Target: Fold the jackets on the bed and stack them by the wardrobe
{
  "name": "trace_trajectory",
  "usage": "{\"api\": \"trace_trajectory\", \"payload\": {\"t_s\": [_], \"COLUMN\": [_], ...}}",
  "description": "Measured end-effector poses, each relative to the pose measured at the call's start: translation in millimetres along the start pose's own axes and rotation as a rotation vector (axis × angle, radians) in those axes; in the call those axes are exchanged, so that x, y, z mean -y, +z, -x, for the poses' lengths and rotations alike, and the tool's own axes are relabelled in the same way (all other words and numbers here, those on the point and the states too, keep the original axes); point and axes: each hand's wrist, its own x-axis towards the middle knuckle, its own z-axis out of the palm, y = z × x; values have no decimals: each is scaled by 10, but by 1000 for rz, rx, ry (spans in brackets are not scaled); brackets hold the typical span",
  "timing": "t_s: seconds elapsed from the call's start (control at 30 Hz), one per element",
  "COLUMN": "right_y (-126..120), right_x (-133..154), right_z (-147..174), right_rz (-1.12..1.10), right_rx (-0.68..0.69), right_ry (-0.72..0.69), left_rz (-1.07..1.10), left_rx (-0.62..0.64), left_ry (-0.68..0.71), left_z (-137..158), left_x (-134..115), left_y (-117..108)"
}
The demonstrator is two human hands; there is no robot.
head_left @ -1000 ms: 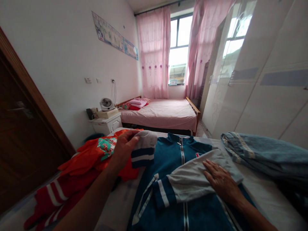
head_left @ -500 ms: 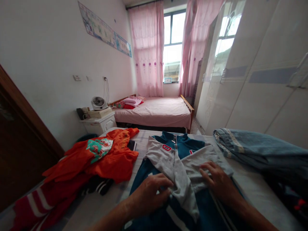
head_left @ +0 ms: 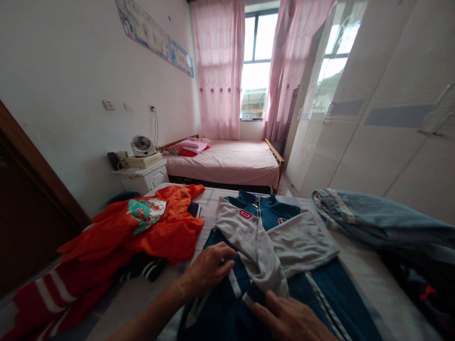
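A grey and teal zip jacket [head_left: 305, 241] lies front up on the striped sheet, its sleeves folded inward across the front. Over the jacket's left side is my left hand [head_left: 211, 267], fingers curved and a little apart, next to a teal sleeve part with a white stripe. My right hand [head_left: 289, 317] is low at the jacket's middle, its fingers stretched out with the tips at a sleeve's white-edged end. Whether those tips press on the cloth or pinch it is hard to see. The right hand's lower part leaves the frame.
An orange printed shirt [head_left: 170, 227] and a dark red striped garment [head_left: 53, 293] lie to the left, with a black striped item [head_left: 151, 270] beside them. Folded jeans [head_left: 377, 213] rest at right. Beyond stand a pink bed [head_left: 227, 163], a nightstand [head_left: 142, 177] with a fan, and white wardrobes [head_left: 355, 151].
My right hand has moved left and toward me, from the jacket's right sleeve to its lower middle. My left hand has shifted slightly left and away from me. The right sleeve now lies uncovered.
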Motion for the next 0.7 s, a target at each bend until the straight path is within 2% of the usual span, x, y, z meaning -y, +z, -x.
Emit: {"api": "trace_trajectory", "payload": {"t_s": [0.1, 0.17, 0.2, 0.27, 0.33, 0.4, 0.5, 0.6, 0.7], "right_y": [-50, -188, -260, -351, -324, -186, 52, 62, -238], "right_x": [-14, -34, -42, -40, -7, 53, 153, 140, -98], "right_z": [-33, -40, -47, -71, -105, -136, -156, -151, -164], "right_rz": [-86, -175, -215, -264, -222, -129, -43, -140, -433], "right_rx": [89, 123, 124, 109, 86, 68, 50, 53, -54], "right_ry": [135, 242, 252, 185, 83, 42, 70, 218, 541], "left_rz": [-32, -64, -84, -124, -155, -179, -199, -193, -257], "left_rx": [1, 6, 9, 19, 42, 57, 49, 38, -16], "left_ry": [5, 9, 13, 20, 17, 6, 8, 28, 16], "left_z": [25, 42, 45, 38, 16, -10, -28, -12, 24], "left_x": [-23, -23, -19, -4, 15, 35, 63, 67, 7], "left_y": [12, 26, 36, 62, 94, 127, 163, 165, 162]}}
